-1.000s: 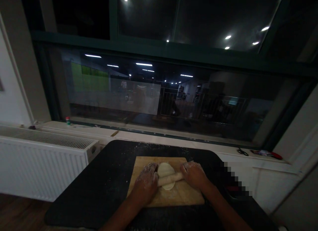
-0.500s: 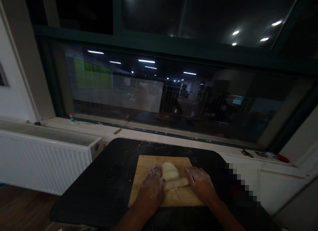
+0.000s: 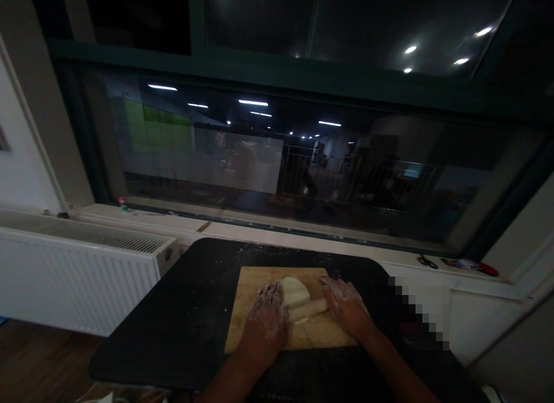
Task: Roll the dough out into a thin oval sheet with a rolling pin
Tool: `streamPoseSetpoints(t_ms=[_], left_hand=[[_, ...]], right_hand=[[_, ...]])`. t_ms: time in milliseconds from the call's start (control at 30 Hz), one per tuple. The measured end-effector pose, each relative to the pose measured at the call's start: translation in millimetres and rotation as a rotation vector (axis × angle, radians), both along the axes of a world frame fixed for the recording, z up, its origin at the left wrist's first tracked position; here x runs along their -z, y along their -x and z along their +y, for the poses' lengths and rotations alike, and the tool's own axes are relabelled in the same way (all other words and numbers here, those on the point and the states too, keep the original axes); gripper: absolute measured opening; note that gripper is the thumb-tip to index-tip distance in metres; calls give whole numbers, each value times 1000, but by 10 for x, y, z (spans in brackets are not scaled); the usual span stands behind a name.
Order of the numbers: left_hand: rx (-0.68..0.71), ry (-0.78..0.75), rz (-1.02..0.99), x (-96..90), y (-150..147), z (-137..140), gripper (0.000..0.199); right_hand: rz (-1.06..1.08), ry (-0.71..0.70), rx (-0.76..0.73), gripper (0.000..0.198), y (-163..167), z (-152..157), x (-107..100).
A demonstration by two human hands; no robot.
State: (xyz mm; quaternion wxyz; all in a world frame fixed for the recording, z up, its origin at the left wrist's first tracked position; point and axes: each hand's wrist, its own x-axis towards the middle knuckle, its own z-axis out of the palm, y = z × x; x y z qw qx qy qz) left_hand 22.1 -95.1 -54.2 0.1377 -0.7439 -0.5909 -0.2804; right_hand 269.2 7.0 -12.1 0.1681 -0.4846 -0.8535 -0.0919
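A pale piece of dough [image 3: 295, 290] lies flattened on a wooden board [image 3: 255, 276]. Across its near part rests a light wooden rolling pin [image 3: 308, 312], slightly tilted up to the right. My left hand [image 3: 268, 313], whitened with flour, is closed over the pin's left end, its fingers reaching forward beside the dough. On the right end sits my right hand [image 3: 344, 302], also floury, gripping the pin with the fingers pointing forward and left. Both ends of the pin are hidden under my hands.
The board stands on a black table [image 3: 173, 310] dusted with flour. A white radiator [image 3: 86, 276] is to the left. Along the windowsill are a small red-capped bottle [image 3: 123, 204], black scissors [image 3: 427, 262] and a red-ended item [image 3: 487, 268].
The rolling pin has moved slightly forward over the dough, with both hands on it. My right hand's fingers reach further forward and left. The camera view has shifted a little.
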Motion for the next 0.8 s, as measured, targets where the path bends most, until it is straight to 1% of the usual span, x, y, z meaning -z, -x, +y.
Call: streamPoseSetpoints(t_ms=[67, 133, 200, 267, 333, 433, 500, 567, 667, 733, 800], left_hand=[[4, -8, 15, 29, 79, 41, 45], [-3, -12, 49, 54, 127, 100, 40], [-26, -7, 54, 59, 117, 155, 38], [-51, 16, 20, 38, 52, 190, 39], [-77, 51, -30, -5, -37, 196, 42], [-83, 97, -78, -69, -129, 142, 47], [-62, 97, -82, -88, -134, 74, 48], [-48, 76, -66, -87, -104, 7, 49], [-66, 39, -30, -77, -42, -33, 50], [-107, 26, -18, -77, -5, -4, 49], [-142, 30, 13, -82, 30, 55, 50]], right_hand=[[-9, 22, -24, 52, 57, -15, -164], [-34, 48, -54, 52, 160, 60, -317], [-56, 65, -76, 52, 259, 187, -392], [-84, 46, -110, 51, 308, 313, -364], [-109, 8, -139, 51, 287, 389, -254], [-95, -37, -135, 52, 160, 375, -64], [-67, -58, -101, 53, 64, 301, 3], [-40, -54, -91, 53, -1, 218, -6], [-21, 13, -169, 53, 4, 169, -126], [-22, 58, -217, 53, 71, 220, -224], [-34, 83, -233, 53, 165, 330, -292]])
